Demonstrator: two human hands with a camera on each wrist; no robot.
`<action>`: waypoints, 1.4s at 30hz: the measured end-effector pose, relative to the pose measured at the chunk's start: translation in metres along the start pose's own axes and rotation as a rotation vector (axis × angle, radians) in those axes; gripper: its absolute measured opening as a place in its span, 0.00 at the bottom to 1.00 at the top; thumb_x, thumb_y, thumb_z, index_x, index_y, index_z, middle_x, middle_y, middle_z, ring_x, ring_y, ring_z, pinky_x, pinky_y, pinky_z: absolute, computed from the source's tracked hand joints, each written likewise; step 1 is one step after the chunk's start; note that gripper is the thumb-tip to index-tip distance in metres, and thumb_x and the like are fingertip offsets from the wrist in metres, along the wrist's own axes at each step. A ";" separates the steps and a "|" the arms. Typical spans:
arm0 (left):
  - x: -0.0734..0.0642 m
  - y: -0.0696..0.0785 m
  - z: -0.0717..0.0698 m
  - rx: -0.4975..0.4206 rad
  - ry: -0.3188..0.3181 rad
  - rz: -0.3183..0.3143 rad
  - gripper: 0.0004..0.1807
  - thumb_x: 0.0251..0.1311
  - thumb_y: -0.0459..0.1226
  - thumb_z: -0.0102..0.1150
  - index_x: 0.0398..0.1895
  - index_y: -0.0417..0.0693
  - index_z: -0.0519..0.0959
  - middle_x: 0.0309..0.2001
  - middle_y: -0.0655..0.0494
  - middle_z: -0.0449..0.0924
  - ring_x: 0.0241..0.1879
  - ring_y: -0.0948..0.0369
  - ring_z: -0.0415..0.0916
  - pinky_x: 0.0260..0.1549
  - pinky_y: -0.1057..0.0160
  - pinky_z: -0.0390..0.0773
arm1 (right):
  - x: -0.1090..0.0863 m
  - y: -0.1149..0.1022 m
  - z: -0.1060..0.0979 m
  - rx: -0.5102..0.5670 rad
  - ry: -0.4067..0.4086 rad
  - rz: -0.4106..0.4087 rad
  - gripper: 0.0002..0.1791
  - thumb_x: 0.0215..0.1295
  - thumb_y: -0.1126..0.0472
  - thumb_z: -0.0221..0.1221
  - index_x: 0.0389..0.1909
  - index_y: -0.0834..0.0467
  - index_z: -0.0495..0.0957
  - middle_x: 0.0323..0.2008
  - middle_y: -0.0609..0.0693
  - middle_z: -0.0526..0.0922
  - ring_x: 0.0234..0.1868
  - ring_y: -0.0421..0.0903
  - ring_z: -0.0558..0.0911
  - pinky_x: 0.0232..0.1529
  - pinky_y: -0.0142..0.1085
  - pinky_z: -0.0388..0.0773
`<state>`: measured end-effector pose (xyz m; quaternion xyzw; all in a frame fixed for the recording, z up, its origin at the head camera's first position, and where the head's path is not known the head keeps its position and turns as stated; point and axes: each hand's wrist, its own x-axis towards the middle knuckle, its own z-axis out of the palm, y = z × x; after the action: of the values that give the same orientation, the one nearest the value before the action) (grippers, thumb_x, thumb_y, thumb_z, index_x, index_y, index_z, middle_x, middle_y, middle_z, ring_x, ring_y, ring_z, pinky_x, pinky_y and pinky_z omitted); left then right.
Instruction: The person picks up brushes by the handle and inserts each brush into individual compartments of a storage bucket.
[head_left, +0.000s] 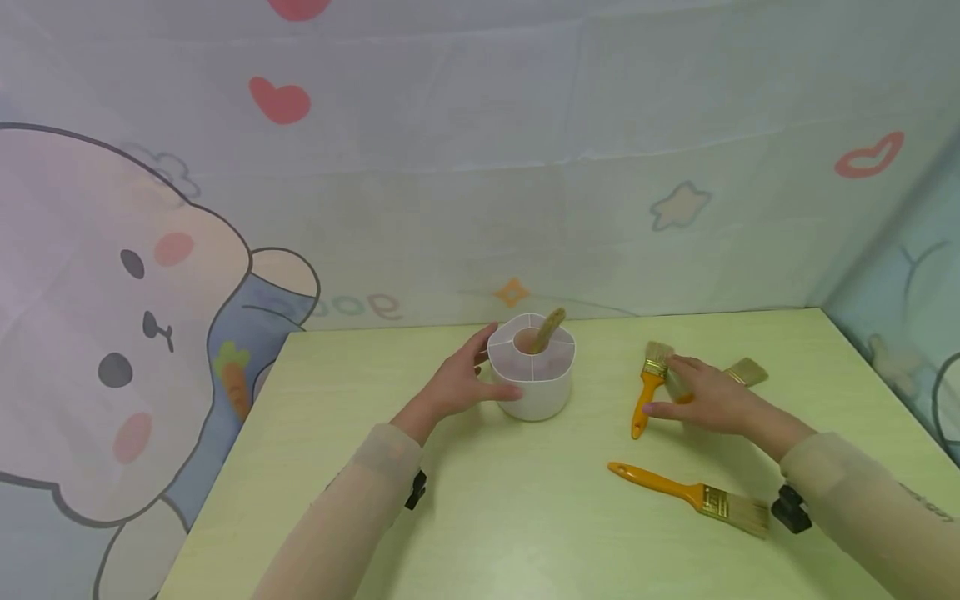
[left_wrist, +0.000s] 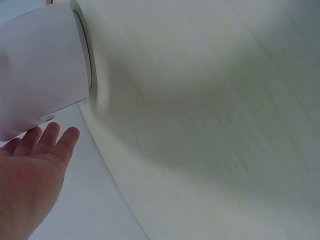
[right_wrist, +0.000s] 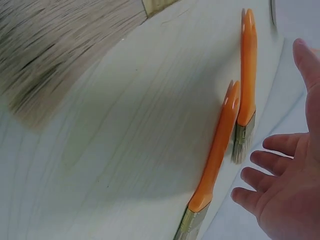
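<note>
A white round organizer [head_left: 534, 398] with divided compartments stands at the table's back middle. My left hand [head_left: 463, 379] holds its left side, thumb across the front and fingers toward the back. In the left wrist view its fingers lie along the organizer's edge. A tan handle-like piece [head_left: 550, 330] sticks up, tilted, from the centre compartment. My right hand [head_left: 708, 398] reaches over a paintbrush [head_left: 746, 372], hiding much of it. Its fingers are spread and grip nothing. Beside its fingertips lies another orange-handled paintbrush [head_left: 648, 392], bristles away from me. A third paintbrush [head_left: 693, 496] lies nearer, bristles rightward.
The pale yellow-green table [head_left: 480, 517] has its back edge against a printed cloth [head_left: 480, 208] with a cartoon bear at the left. More cloth hangs at the right, with a dark cable [head_left: 937, 400] by the table's right edge.
</note>
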<state>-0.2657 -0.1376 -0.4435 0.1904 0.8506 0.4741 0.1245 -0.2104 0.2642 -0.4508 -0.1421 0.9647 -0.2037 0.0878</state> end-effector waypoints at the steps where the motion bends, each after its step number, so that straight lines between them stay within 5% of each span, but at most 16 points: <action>1: 0.000 0.000 0.000 -0.001 0.000 -0.003 0.63 0.55 0.41 0.84 0.88 0.52 0.51 0.83 0.54 0.60 0.79 0.49 0.64 0.78 0.46 0.65 | 0.000 0.000 0.001 -0.013 0.001 0.002 0.61 0.67 0.29 0.66 0.78 0.76 0.58 0.76 0.80 0.60 0.73 0.80 0.64 0.69 0.73 0.68; 18: 0.000 -0.004 0.000 -0.003 0.001 -0.004 0.61 0.56 0.43 0.84 0.87 0.55 0.54 0.83 0.54 0.61 0.79 0.49 0.64 0.78 0.45 0.65 | 0.006 0.001 0.010 -0.132 0.020 0.015 0.58 0.68 0.28 0.63 0.70 0.80 0.68 0.71 0.80 0.68 0.68 0.79 0.72 0.65 0.68 0.75; 42: -0.001 -0.004 0.002 0.001 0.007 0.010 0.59 0.56 0.43 0.84 0.87 0.56 0.55 0.82 0.55 0.63 0.78 0.47 0.66 0.77 0.44 0.66 | 0.020 0.001 0.023 -0.111 0.053 0.039 0.58 0.64 0.28 0.67 0.71 0.77 0.69 0.71 0.79 0.69 0.69 0.78 0.71 0.64 0.71 0.74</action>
<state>-0.2647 -0.1385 -0.4474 0.1928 0.8504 0.4748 0.1189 -0.2242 0.2505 -0.4737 -0.1226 0.9791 -0.1518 0.0580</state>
